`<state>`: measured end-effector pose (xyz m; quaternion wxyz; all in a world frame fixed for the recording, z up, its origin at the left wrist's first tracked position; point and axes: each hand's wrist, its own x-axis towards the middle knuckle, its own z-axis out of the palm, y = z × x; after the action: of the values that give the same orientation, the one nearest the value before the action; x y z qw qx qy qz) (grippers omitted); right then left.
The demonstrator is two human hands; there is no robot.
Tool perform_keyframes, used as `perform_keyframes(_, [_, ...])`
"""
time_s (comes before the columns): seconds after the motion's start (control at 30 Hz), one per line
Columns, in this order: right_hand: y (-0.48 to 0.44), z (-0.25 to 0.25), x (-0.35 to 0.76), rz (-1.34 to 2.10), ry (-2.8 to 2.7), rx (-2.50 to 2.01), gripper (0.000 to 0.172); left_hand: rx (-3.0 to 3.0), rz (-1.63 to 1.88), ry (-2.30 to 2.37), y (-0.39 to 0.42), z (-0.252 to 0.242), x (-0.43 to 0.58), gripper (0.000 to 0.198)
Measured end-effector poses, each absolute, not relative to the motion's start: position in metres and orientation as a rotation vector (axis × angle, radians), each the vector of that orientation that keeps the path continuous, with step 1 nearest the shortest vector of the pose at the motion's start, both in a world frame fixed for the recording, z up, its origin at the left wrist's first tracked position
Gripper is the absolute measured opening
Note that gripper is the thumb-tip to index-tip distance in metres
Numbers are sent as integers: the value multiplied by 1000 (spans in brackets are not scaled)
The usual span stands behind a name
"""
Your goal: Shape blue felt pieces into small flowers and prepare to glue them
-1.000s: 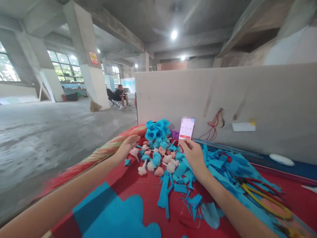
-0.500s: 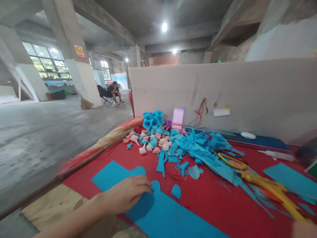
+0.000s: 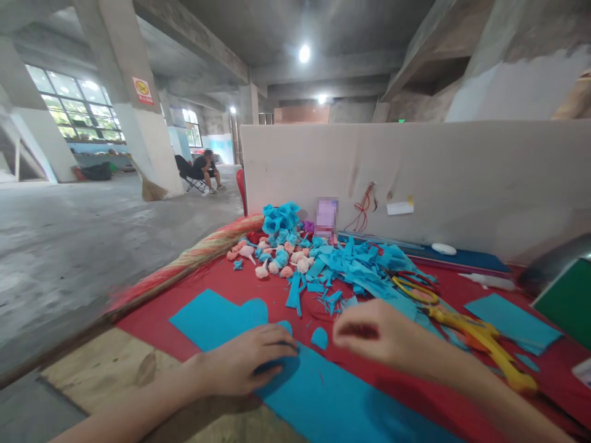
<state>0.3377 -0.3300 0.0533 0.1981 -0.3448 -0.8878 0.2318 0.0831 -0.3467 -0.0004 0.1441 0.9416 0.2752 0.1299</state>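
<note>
My left hand point(image 3: 261, 360) lies palm down on a long sheet of blue paper point(image 3: 323, 394), fingers stretched out and thumb a little apart. One long edge of the sheet shows rounded tabs point(image 3: 255, 309), one partly covered by my fingertips. Over the red tabletop, my right hand point(image 3: 369, 332) is curled, fingertips close to the thumb, with nothing visible in them. Just left of its fingertips lies a small rounded blue paper piece point(image 3: 319, 338), apart from the hand.
Behind lie blue paper scraps point(image 3: 355, 264), pink and blue crepe buds point(image 3: 281, 258) and blue paper flowers point(image 3: 281, 218). Yellow-handled scissors point(image 3: 415, 289), a yellow tool point(image 3: 489, 344) and a blue sheet point(image 3: 512, 323) are at right. A white panel point(image 3: 300, 160) stands behind; a person point(image 3: 207, 169) sits far off.
My right hand has come from the lower right edge, by the yellow tool, to the middle beside the small blue piece. My left hand has shifted slightly right; the view has turned slightly.
</note>
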Motion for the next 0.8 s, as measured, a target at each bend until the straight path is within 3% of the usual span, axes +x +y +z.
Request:
perform_keyframes(0.17, [-268, 13, 321, 50, -2770, -1059, 14, 2745, 345, 780, -348, 0, 92, 30])
perform_keyframes(0.37, [-232, -13, 316, -421, -3074, -823, 12, 2738, 325, 803, -343, -3, 95, 31])
perform_keyframes(0.53, [-221, -5, 313, -591, -3148, -669, 12, 2710, 329, 805, -339, -6, 96, 32])
perform_keyframes(0.8, [-216, -2, 316, -645, -2990, -798, 14, 2680, 332, 850, -333, -10, 97, 33])
